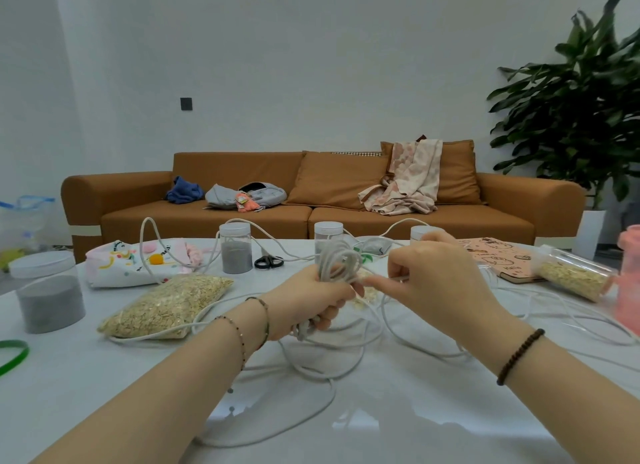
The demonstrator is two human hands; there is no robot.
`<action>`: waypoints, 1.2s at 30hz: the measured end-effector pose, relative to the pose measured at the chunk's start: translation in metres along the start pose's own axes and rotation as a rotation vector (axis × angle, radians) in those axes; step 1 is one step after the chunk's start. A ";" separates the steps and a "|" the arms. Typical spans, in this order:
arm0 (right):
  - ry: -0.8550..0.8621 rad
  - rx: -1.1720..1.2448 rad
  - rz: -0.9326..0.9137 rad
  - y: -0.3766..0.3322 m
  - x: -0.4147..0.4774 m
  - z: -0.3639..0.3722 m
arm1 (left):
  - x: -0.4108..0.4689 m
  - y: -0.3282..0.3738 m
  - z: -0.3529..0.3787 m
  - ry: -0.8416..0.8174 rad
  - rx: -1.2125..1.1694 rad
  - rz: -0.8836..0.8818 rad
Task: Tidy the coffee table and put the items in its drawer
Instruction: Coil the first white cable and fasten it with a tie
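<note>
A coil of white cable is being gripped in the left hand, whose fingers are curled round its loops, just above the middle of the coffee table. A loose strand of the same cable is being pinched by the right hand, just beside the coil. More cable is lying sprawled across the tabletop. A bag of oats is lying to the left, a jar of grey sand at the near left edge, scissors farther back, a notebook to the right.

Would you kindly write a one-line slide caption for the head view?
Left hand grips a coiled white cord while the right hand pinches its loose strand above the cluttered coffee table.
</note>
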State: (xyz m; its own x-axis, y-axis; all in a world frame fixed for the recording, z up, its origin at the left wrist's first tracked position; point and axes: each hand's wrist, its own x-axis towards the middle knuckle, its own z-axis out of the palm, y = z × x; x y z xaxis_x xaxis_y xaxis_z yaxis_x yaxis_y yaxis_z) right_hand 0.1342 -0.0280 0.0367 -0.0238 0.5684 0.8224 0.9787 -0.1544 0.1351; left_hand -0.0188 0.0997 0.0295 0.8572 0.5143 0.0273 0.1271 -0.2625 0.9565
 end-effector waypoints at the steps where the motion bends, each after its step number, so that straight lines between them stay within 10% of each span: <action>1: 0.010 0.024 0.003 0.003 0.000 0.001 | 0.001 0.002 -0.004 0.042 -0.063 0.025; 10: 0.045 0.538 0.109 -0.004 0.003 -0.004 | 0.006 0.009 -0.053 0.684 -0.827 0.264; 18: -0.006 0.645 0.053 -0.010 -0.001 -0.002 | 0.004 0.011 -0.016 0.228 -0.723 0.263; 36: -0.264 0.370 -0.196 -0.029 -0.009 0.004 | 0.010 0.000 -0.009 0.176 -0.616 0.231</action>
State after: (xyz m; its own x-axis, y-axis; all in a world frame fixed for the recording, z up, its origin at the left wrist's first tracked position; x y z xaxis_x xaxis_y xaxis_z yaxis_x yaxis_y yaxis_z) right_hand 0.1074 -0.0253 0.0227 -0.2091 0.7508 0.6266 0.9689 0.2458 0.0288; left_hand -0.0146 0.1118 0.0324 0.7275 0.6397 0.2481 -0.4021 0.1045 0.9096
